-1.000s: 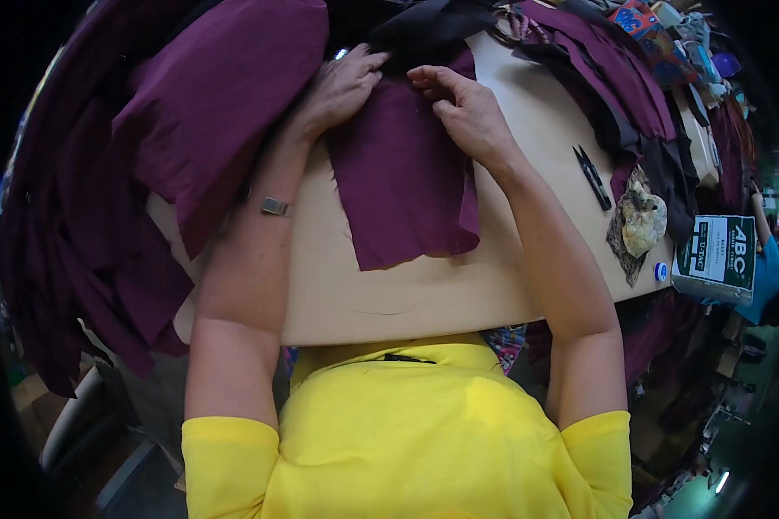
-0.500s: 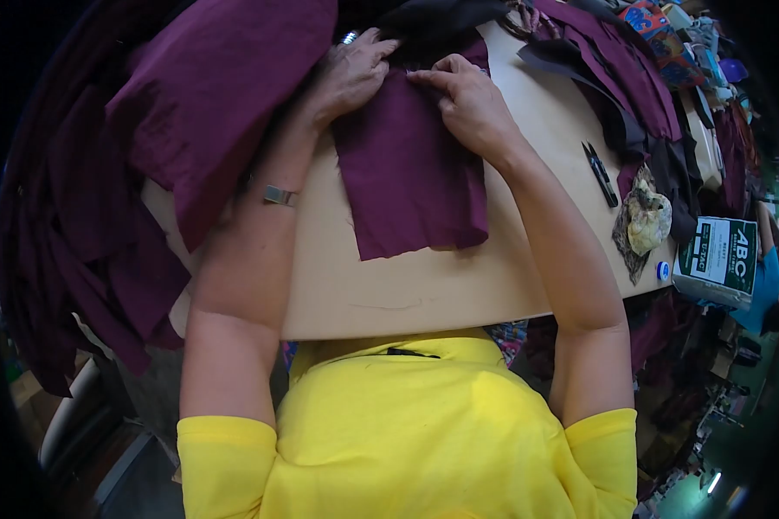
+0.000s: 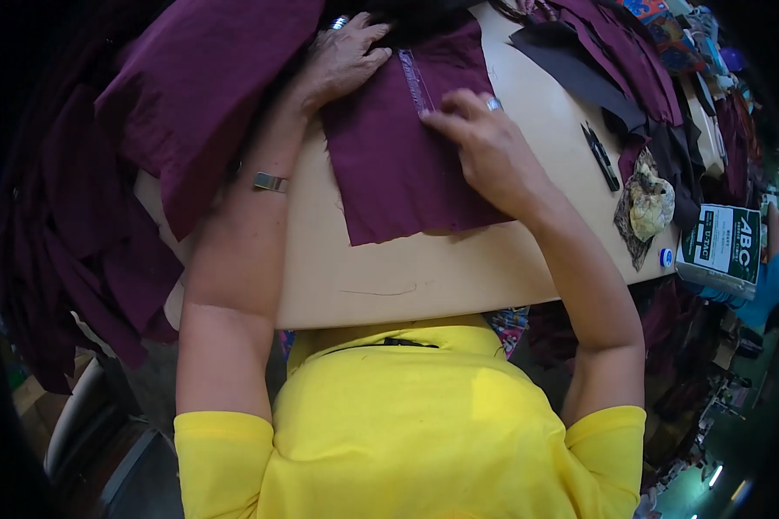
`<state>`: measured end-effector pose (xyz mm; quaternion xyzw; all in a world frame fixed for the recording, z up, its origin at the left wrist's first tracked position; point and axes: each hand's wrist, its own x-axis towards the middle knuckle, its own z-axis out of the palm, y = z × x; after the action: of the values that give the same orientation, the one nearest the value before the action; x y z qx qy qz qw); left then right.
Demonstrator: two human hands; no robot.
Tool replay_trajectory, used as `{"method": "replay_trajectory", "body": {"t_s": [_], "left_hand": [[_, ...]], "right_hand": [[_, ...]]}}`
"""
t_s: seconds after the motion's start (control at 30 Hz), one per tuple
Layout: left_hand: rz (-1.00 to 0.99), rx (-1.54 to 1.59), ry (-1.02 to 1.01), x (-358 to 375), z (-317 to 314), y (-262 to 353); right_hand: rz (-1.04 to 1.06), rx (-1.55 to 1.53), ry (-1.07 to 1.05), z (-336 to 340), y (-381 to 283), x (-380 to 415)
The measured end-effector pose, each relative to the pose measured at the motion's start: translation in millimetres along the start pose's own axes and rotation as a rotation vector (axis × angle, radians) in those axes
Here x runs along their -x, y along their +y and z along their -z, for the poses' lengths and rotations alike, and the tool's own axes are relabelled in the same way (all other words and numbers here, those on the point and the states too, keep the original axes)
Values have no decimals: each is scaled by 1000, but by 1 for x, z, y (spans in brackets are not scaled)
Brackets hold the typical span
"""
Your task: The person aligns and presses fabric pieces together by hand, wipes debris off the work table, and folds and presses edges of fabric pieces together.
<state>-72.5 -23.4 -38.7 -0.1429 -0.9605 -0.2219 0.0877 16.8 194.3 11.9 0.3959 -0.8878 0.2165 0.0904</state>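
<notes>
A maroon cloth piece [image 3: 389, 186] with frayed edges lies on the pale table in front of me. Down its upper part runs a narrow whitish strip [image 3: 415, 82], too fine to tell whether it is tape or stitching. My left hand [image 3: 344, 62] rests with fingers stretched out at the cloth's upper left edge, beside a dark heap of fabric. Over the cloth's right side is my right hand [image 3: 486, 147], its fingers curled and the thumb and index fingertips together at the strip's lower end. Whatever is between those fingertips is hidden.
Large maroon fabric [image 3: 208, 95] is piled at the left. Black thread snips [image 3: 601, 157] lie on the table [image 3: 528, 259] at the right, by a crumpled pale bundle [image 3: 649, 203] and a small blue-and-white cap [image 3: 666, 258]. An ABC box [image 3: 720, 251] stands past the table edge.
My right hand has moved down and right from the cloth's top, uncovering the whitish strip. The cloth's lower right corner has shifted right. My left hand has moved slightly up and left.
</notes>
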Motion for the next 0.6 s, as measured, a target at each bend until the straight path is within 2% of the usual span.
{"method": "replay_trajectory", "body": {"t_s": [0.1, 0.2, 0.3, 0.43, 0.5, 0.57, 0.6], "left_hand": [[-6, -16, 26, 0, -5, -3], [-57, -34, 121, -3, -13, -9], [-36, -20, 74, 0, -7, -6], [-8, -32, 38, -2, -7, -6], [-27, -23, 85, -3, -13, -10], [-62, 9, 63, 5, 8, 4], [-77, 24, 50, 8, 15, 9]], "right_hand": [[-20, -32, -100, 8, -11, 15], [-36, -20, 14, 0, -8, 8], [-17, 80, -21, -1, -16, 10], [-11, -121, -36, 8, -22, 31], [-193, -340, -63, 10, -17, 25], [-343, -514, -68, 8, -15, 20], [-312, -427, -33, 3, -17, 21]]}}
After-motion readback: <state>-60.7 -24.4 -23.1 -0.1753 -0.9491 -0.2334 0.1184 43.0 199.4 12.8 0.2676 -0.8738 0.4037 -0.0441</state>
